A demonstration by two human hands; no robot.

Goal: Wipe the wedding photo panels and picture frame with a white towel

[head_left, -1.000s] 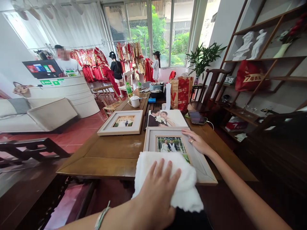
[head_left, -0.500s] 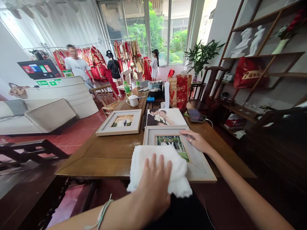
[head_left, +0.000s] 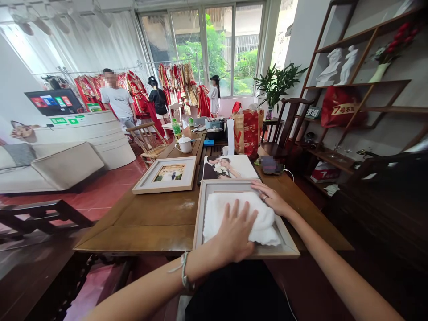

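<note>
My left hand (head_left: pixel 236 229) lies flat with spread fingers on a folded white towel (head_left: pixel 214 214). The towel rests inside the border of a pale wooden picture frame (head_left: pixel 198 229) at the table's near edge and hides its photo. My right hand (head_left: pixel 272 199), with a ring on one finger, has its fingers stretched over the frame's upper right border; its thumb is hidden. Behind this frame lies a wedding photo print (head_left: pixel 240 169) of a couple. To the left, a second picture frame (head_left: pixel 190 176) lies face up on the wooden table (head_left: pixel 150 207).
A white lidded teapot (head_left: pixel 183 145), a green bottle (head_left: pixel 176 128), a blue box (head_left: pixel 208 142) and a red paper bag (head_left: pixel 247 133) stand farther back. A phone (head_left: pixel 271 165) with a cable lies at right. Wooden chairs flank the table. Several people are near the clothes racks.
My left hand has pushed the towel forward and right, from the frame's near left corner onto its middle, covering the photo. My right hand stays at the upper right border.
</note>
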